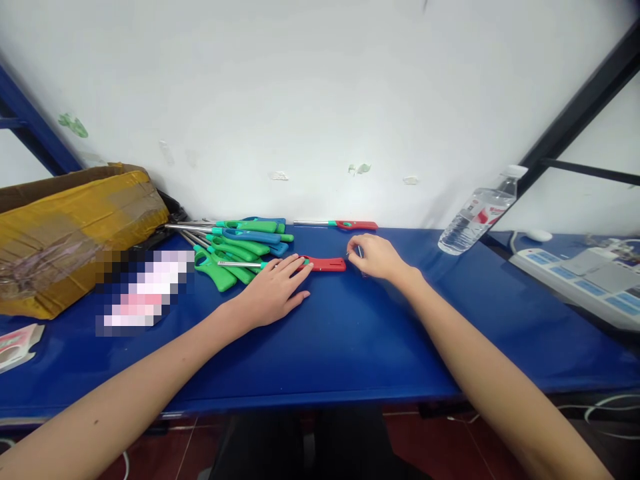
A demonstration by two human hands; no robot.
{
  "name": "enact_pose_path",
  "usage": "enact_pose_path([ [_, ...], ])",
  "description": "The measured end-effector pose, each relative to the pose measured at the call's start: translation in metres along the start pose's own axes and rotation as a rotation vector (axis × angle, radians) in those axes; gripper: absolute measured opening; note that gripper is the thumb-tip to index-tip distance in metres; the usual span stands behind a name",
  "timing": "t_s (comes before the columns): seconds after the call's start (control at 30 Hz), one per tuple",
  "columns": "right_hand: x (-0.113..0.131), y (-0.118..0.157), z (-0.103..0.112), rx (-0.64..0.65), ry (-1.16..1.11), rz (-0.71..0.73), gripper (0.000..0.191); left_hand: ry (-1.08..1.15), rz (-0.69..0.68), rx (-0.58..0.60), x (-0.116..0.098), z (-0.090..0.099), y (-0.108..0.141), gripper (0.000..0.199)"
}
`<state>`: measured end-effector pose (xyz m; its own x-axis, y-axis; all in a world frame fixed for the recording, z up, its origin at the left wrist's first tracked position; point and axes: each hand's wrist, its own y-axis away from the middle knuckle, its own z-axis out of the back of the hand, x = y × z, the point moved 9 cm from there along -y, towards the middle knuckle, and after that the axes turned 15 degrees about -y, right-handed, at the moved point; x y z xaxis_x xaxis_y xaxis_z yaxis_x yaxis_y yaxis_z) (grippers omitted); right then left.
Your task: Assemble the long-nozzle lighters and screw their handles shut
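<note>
My left hand (273, 290) lies with outstretched fingers across a red gas lighter (329, 265), which rests on the blue table (345, 347). The lighter's metal tube points left and its red handle points right. Just right of the handle end is my right hand (377, 257), its thumb and fingers curled in a pinch. A thin dark bit shows between those fingers, too small to name. Left of and behind my left hand, a pile of green and blue lighters (250, 239) lies with tubes mostly toward the left.
Another red lighter (356, 225) lies along the wall. A yellow-taped cardboard box (85, 233) stands at left, near a blurred-out patch and a pink-white card piece (17, 347). A tilted water bottle (477, 217) leans at right, before a white device with blue labels (585, 280).
</note>
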<state>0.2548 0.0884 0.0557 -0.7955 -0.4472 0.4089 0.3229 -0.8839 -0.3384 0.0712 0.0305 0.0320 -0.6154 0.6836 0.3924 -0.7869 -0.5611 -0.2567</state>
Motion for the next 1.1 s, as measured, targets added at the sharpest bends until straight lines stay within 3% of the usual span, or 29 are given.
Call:
enact_pose_path([
  [0.4,-0.018,-0.004,-0.014,-0.032,-0.074,0.022,0.011,-0.003,-0.002,0.008,-0.001,-0.002,-0.001,0.051],
  [0.67,-0.042,0.0,-0.009,0.019,0.084,-0.174,0.03,0.08,0.032,0.02,0.002,-0.001,0.0,0.06],
  [0.87,-0.052,0.004,-0.014,0.15,0.163,-0.271,0.035,0.147,0.081,-0.002,0.011,0.004,-0.001,0.066],
  [1.0,-0.054,0.005,-0.009,0.154,0.181,-0.267,0.033,0.083,0.121,-0.054,0.022,0.006,0.0,0.062],
  [1.1,-0.047,0.004,-0.001,0.086,0.164,-0.229,0.029,-0.013,0.165,-0.08,0.032,0.006,0.002,0.053],
])
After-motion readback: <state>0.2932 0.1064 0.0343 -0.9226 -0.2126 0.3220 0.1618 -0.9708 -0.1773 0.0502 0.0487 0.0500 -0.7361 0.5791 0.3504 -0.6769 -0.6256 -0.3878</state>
